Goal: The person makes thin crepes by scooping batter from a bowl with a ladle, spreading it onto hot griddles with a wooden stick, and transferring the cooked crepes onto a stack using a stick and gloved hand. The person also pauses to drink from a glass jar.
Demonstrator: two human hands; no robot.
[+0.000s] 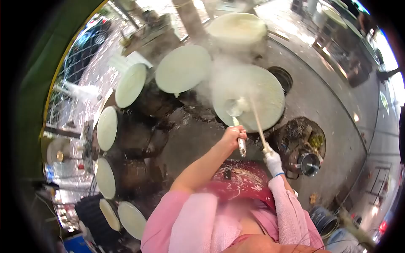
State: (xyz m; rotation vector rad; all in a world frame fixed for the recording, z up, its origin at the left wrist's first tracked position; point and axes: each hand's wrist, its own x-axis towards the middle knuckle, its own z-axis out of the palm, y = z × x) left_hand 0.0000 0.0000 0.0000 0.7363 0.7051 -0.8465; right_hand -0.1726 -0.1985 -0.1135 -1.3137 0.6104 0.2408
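Note:
My left hand point(234, 135) is closed around the handle of a ladle point(234, 108), whose bowl is over a large round pan of pale green liquid point(268, 90). A glove covers my right hand point(272, 159), which is wrapped round a long wooden stick point(258, 120). The stick slants up over the same pan, its far end near a pale lump point(243, 104) beside the ladle. Steam rises there and blurs the stick's tip and the pan's back left part.
Several more round pale pans stand in an arc, including one at the back point(237, 28) and one left of mine point(183, 68). A metal pot point(309, 164) and a round tray of dark items point(300, 134) lie to the right. Far off at upper right is a dark figure.

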